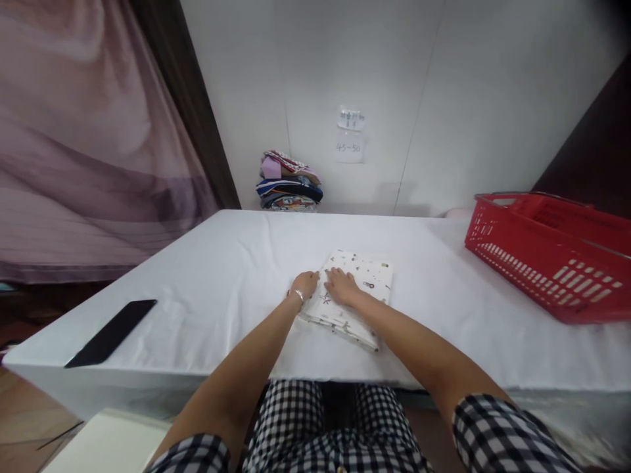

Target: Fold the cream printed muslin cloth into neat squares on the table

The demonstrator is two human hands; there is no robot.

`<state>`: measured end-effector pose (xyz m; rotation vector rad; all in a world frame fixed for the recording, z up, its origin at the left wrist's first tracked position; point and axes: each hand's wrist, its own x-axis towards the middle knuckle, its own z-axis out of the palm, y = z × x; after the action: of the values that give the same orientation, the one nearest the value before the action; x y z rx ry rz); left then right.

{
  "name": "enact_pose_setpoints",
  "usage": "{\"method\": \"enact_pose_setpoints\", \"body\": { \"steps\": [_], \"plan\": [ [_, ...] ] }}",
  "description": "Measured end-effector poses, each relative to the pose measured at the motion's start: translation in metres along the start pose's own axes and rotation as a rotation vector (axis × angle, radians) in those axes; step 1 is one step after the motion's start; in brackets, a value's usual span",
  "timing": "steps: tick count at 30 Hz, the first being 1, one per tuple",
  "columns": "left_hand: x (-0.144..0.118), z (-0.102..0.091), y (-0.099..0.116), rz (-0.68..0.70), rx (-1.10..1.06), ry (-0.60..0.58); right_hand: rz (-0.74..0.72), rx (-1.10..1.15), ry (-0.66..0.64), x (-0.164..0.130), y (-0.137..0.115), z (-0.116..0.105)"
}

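Note:
A folded white cloth with small scattered prints lies near the middle of the white-covered table. My left hand, with a bracelet at the wrist, is closed at the cloth's left edge and seems to pinch it. Across the top layer, my right hand rests flat with its fingers apart, pressing on the fabric beside the left hand. Several folded layers show along the cloth's near edge. Whether it is a garment cannot be made out.
A red plastic basket stands on the table's right side. Folded clothes are stacked at the back against the wall. A flat black object lies at the left front. Paper labels hang on the wall; a pink curtain is at left.

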<state>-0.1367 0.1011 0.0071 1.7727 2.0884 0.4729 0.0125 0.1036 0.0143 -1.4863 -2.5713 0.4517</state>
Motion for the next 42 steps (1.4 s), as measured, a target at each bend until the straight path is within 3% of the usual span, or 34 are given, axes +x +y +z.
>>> {"method": "enact_pose_setpoints", "body": {
  "steps": [7, 11, 15, 20, 22, 24, 26, 29, 34, 38, 42],
  "plan": [
    [-0.009, -0.001, 0.002, 0.036, 0.023, -0.054, -0.214, 0.040, -0.020, -0.052, -0.052, 0.016],
    [-0.011, 0.004, 0.004, 0.026, 0.060, -0.028, -0.285, -0.016, -0.014, -0.084, -0.060, 0.021],
    [-0.012, 0.005, 0.004, 0.027, 0.068, -0.032, -0.252, -0.034, 0.009, -0.123, -0.032, 0.017],
    [-0.012, 0.005, 0.002, 0.018, 0.044, -0.040, 0.204, 0.074, 0.328, -0.159, 0.039, 0.019],
    [-0.012, 0.006, 0.003, 0.011, 0.036, -0.045, 0.410, 0.273, 0.376, -0.161, 0.061, 0.023],
    [-0.013, 0.005, 0.003, 0.006, 0.034, -0.050, 0.505, 0.489, 0.352, -0.154, 0.072, 0.028],
    [-0.015, 0.004, 0.003, 0.003, 0.036, -0.052, 0.490, 0.600, 0.346, -0.141, 0.074, 0.032],
    [-0.020, 0.002, 0.003, -0.013, 0.044, -0.044, 0.431, 0.591, 0.421, -0.115, 0.071, 0.029],
    [-0.032, 0.007, 0.004, -0.065, 0.057, -0.013, 0.342, 0.656, 0.450, -0.078, 0.087, 0.001],
    [-0.040, 0.013, 0.007, -0.085, 0.045, -0.001, 0.357, 0.501, 0.290, -0.074, 0.105, -0.009],
    [-0.043, 0.015, 0.008, -0.108, 0.020, 0.014, 0.308, 0.169, 0.314, -0.087, 0.096, -0.006]
  ]
}}
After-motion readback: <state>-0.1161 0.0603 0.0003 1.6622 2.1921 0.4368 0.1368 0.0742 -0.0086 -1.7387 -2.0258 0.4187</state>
